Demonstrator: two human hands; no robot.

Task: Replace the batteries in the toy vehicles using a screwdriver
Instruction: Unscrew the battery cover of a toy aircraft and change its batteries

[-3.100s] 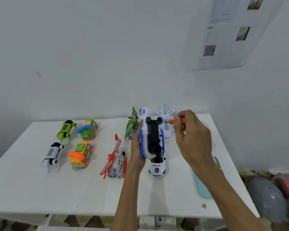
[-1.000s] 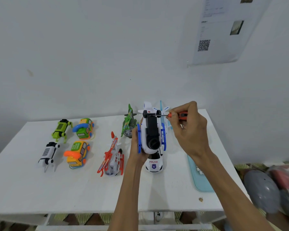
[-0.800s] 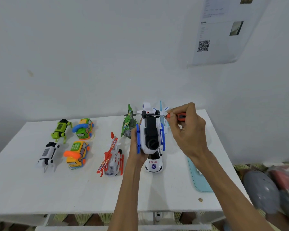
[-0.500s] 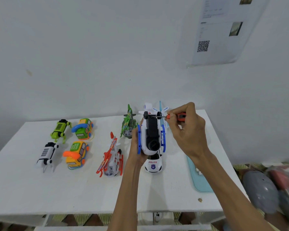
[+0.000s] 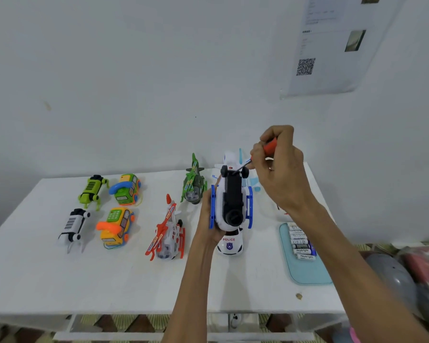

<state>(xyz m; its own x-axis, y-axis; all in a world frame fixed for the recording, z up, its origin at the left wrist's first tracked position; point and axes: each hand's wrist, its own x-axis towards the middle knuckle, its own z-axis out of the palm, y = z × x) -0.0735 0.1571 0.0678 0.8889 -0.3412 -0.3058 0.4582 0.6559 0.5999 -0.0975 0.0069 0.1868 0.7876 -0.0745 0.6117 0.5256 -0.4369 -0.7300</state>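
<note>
My left hand [image 5: 208,224] grips a white and blue toy helicopter [image 5: 230,204], held belly up above the table with its black underside facing me. My right hand [image 5: 280,169] pinches an orange-handled screwdriver [image 5: 268,147], tilted down to the left. Its metal tip touches the black underside near the small wheels at the far end. A pale blue tray [image 5: 305,271] at the right holds several batteries [image 5: 300,241].
On the white table [image 5: 60,280] lie a police car [image 5: 229,245], a red and white helicopter [image 5: 167,233], a green helicopter [image 5: 193,186], two phone cars [image 5: 117,226] and two robot dogs [image 5: 72,227]. A white plane [image 5: 250,179] lies behind my hands. The wall stands close behind.
My right hand has risen and tipped the screwdriver from lying level to slanting down onto the underside. The helicopter stays in my left hand's grip.
</note>
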